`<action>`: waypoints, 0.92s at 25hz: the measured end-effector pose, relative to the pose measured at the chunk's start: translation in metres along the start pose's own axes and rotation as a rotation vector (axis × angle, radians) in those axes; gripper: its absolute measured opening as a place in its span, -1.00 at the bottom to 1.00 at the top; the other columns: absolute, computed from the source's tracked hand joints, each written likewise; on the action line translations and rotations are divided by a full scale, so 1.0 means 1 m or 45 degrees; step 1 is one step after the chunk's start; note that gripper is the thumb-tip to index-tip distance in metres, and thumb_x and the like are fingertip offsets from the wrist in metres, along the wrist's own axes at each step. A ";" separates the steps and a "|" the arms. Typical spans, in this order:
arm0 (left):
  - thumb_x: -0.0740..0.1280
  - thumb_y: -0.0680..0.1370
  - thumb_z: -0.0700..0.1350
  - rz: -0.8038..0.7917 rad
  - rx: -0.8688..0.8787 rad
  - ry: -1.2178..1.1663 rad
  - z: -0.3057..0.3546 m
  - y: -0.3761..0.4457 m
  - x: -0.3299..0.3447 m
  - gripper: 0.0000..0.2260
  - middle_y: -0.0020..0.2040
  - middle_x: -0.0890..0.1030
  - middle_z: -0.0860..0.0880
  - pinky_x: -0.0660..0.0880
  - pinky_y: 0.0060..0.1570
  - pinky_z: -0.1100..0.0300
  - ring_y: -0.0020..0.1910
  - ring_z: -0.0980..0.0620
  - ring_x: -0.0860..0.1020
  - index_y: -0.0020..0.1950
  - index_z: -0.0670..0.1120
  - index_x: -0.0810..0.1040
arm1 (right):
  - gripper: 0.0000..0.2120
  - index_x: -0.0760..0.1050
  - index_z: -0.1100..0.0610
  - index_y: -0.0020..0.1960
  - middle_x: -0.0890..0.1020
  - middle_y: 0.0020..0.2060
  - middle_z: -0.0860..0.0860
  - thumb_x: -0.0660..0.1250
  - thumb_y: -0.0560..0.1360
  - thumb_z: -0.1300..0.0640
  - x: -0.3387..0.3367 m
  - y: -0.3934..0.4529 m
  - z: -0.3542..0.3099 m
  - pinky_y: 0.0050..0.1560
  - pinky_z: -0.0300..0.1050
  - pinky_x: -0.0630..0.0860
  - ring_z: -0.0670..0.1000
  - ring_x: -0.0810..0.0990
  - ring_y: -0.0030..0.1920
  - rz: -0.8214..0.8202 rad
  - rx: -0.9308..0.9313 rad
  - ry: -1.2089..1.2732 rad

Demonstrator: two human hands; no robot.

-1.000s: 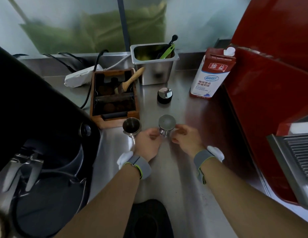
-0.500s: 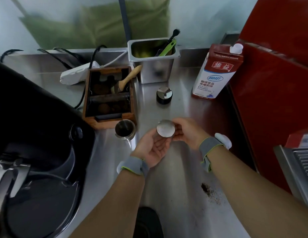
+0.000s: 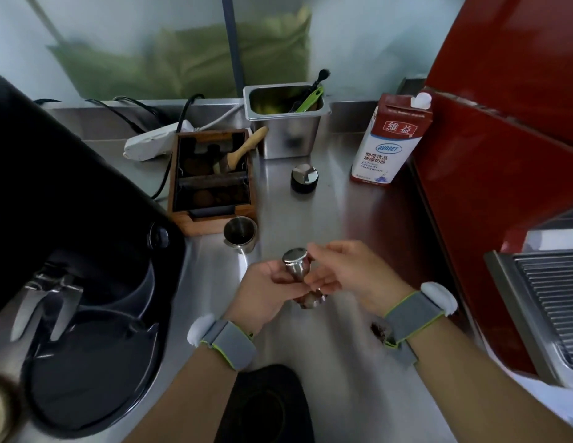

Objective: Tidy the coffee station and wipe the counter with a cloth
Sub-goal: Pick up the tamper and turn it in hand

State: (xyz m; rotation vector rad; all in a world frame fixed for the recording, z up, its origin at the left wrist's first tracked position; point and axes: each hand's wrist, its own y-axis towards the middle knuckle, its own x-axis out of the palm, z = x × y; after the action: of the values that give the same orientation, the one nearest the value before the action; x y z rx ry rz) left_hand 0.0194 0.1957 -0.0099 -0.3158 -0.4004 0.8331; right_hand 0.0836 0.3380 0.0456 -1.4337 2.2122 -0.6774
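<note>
Two hands met over the steel counter point(image 3: 336, 219), both on a metal tamper point(image 3: 297, 263) lifted clear of the surface, in front of the wooden knock box point(image 3: 211, 177). Left hand point(image 3: 266, 290) cupped under it, palm up, fingers curled around the stem. Right hand point(image 3: 346, 271) pinched the same tamper from the right side, fingertips at its neck; the flat round base faced up and away, tilted. A second bit of metal showed below the right fingers, too blurred to tell what. Both wrists wore grey bands with white pods. Small steel cup point(image 3: 240, 233) stood touching the front right corner of the knock box, apart from the hands. Wood-handled brush point(image 3: 243, 151) lay tilted in the knock box, handle sticking out past its back right corner. Steel bin point(image 3: 286, 129) sat just behind and right of the knock box, with a green-handled tool and a dark brush in it. Black-and-chrome puck-shaped piece point(image 3: 304, 178) sat right of the knock box, in front of the bin. Creamer carton point(image 3: 390, 139) stood upright well right of the knock box, against the red machine point(image 3: 489, 174). White power strip point(image 3: 154, 143) lay left of the knock box's back edge. Black grinder point(image 3: 70, 219) filled the left side. Dark patch of coffee grounds point(image 3: 378, 330) on the counter, just beside the right wrist. No cloth in view.
</note>
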 end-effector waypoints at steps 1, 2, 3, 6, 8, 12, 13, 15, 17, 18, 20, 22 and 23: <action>0.41 0.34 -0.56 0.017 0.065 0.071 0.000 -0.012 -0.003 -0.75 -0.11 0.63 -0.36 0.61 -0.18 0.11 -0.24 -0.11 0.62 0.00 -0.42 0.59 | -0.71 0.54 0.23 -0.11 0.65 -0.46 0.13 0.36 0.48 -0.03 0.013 -0.009 0.003 -0.41 -0.20 0.54 0.05 0.58 -0.46 0.014 0.069 0.000; 0.42 0.33 -0.56 0.029 0.112 0.129 -0.001 -0.022 -0.006 -0.74 -0.16 0.65 -0.31 0.60 -0.20 0.12 -0.23 -0.09 0.62 -0.03 -0.36 0.62 | -0.70 0.55 0.23 -0.12 0.62 -0.47 0.14 0.36 0.48 -0.04 0.024 -0.018 0.006 -0.38 -0.16 0.54 0.06 0.56 -0.47 0.030 0.109 -0.022; 0.43 0.32 -0.55 0.036 0.138 0.171 -0.002 -0.030 -0.009 -0.72 -0.20 0.67 -0.25 0.60 -0.20 0.13 -0.25 -0.06 0.62 -0.07 -0.27 0.66 | -0.70 0.56 0.23 -0.12 0.61 -0.46 0.15 0.37 0.47 -0.04 0.032 -0.025 0.009 -0.36 -0.14 0.55 0.08 0.56 -0.47 0.039 0.133 -0.026; 0.51 0.32 -0.43 0.039 0.183 0.312 -0.006 -0.064 -0.027 -0.67 -0.21 0.74 -0.05 0.62 -0.18 0.20 -0.25 0.04 0.68 -0.14 -0.01 0.70 | -0.75 0.60 0.26 -0.09 0.63 -0.33 0.17 0.40 0.46 0.05 0.051 -0.050 0.017 -0.27 -0.09 0.61 0.10 0.61 -0.36 0.004 0.160 0.042; 0.54 0.33 -0.37 0.021 0.172 0.336 -0.008 -0.088 -0.041 -0.67 -0.17 0.76 -0.01 0.61 -0.15 0.23 -0.18 0.04 0.72 -0.11 0.05 0.71 | -0.76 0.59 0.35 -0.01 0.65 -0.23 0.18 0.40 0.47 0.15 0.062 -0.063 0.024 -0.18 -0.10 0.65 0.09 0.64 -0.27 -0.037 0.147 0.118; 0.48 0.44 -0.31 -0.058 -0.101 0.108 -0.004 -0.140 -0.079 -0.81 -0.01 0.72 -0.23 0.62 0.05 0.08 -0.06 -0.09 0.68 0.03 -0.17 0.70 | -0.69 0.50 0.53 0.05 0.59 -0.15 0.27 0.37 0.48 0.27 0.106 -0.092 0.041 -0.18 -0.14 0.65 0.12 0.61 -0.18 -0.047 0.108 0.216; 0.44 0.48 -0.28 -0.076 -0.202 0.001 -0.001 -0.142 -0.084 -0.82 0.03 0.70 -0.28 0.62 0.08 0.08 -0.03 -0.12 0.68 0.08 -0.25 0.67 | -0.71 0.49 0.53 0.06 0.59 -0.13 0.28 0.36 0.48 0.29 0.110 -0.093 0.044 -0.16 -0.14 0.65 0.13 0.60 -0.16 -0.058 0.106 0.235; 0.37 0.54 -0.26 -0.055 -0.331 -0.088 -0.001 -0.156 -0.100 -0.77 0.07 0.68 -0.31 0.62 0.08 0.12 0.06 -0.17 0.67 0.14 -0.35 0.61 | -0.74 0.51 0.49 0.06 0.60 -0.10 0.28 0.35 0.49 0.30 0.130 -0.101 0.054 -0.13 -0.15 0.65 0.13 0.61 -0.12 -0.077 0.115 0.233; 0.38 0.54 -0.26 -0.001 -0.369 -0.064 -0.004 -0.167 -0.112 -0.75 0.09 0.67 -0.31 0.63 0.04 0.15 0.11 -0.21 0.65 0.16 -0.38 0.58 | -0.77 0.54 0.45 0.05 0.63 -0.08 0.27 0.36 0.49 0.29 0.148 -0.106 0.065 -0.19 -0.21 0.65 0.10 0.64 -0.12 -0.067 0.119 0.212; 0.39 0.53 -0.26 0.015 -0.378 -0.049 -0.007 -0.172 -0.118 -0.75 0.08 0.68 -0.30 0.63 0.02 0.17 0.10 -0.19 0.66 0.15 -0.37 0.60 | -0.79 0.55 0.43 0.04 0.64 -0.08 0.25 0.36 0.48 0.29 0.157 -0.107 0.070 -0.24 -0.24 0.64 0.08 0.64 -0.14 -0.058 0.122 0.200; 0.40 0.52 -0.25 0.010 -0.400 -0.032 -0.013 -0.180 -0.126 -0.78 0.06 0.70 -0.26 0.64 0.00 0.18 0.06 -0.15 0.68 0.12 -0.34 0.63 | -0.84 0.58 0.39 0.00 0.65 -0.09 0.24 0.36 0.48 0.30 0.169 -0.109 0.080 -0.26 -0.25 0.62 0.06 0.65 -0.16 -0.042 0.134 0.177; 0.41 0.52 -0.25 0.006 -0.433 -0.022 -0.019 -0.186 -0.132 -0.80 0.03 0.71 -0.24 0.65 -0.07 0.21 0.03 -0.11 0.69 0.10 -0.32 0.64 | -0.87 0.59 0.36 -0.02 0.65 -0.09 0.24 0.35 0.48 0.31 0.177 -0.111 0.090 -0.19 -0.20 0.63 0.08 0.65 -0.13 -0.027 0.150 0.157; 0.42 0.51 -0.25 0.009 -0.447 -0.018 -0.022 -0.188 -0.134 -0.81 0.01 0.72 -0.23 0.64 -0.13 0.24 0.00 -0.10 0.70 0.08 -0.31 0.65 | -0.87 0.59 0.35 -0.02 0.65 -0.08 0.25 0.35 0.48 0.31 0.180 -0.111 0.095 -0.14 -0.16 0.63 0.10 0.65 -0.11 -0.021 0.160 0.144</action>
State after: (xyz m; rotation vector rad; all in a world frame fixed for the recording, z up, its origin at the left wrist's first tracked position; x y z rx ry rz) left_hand 0.0703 -0.0284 0.0212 -0.6371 -0.5598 0.7706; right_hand 0.1499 0.1175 0.0222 -1.3832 2.2009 -0.9063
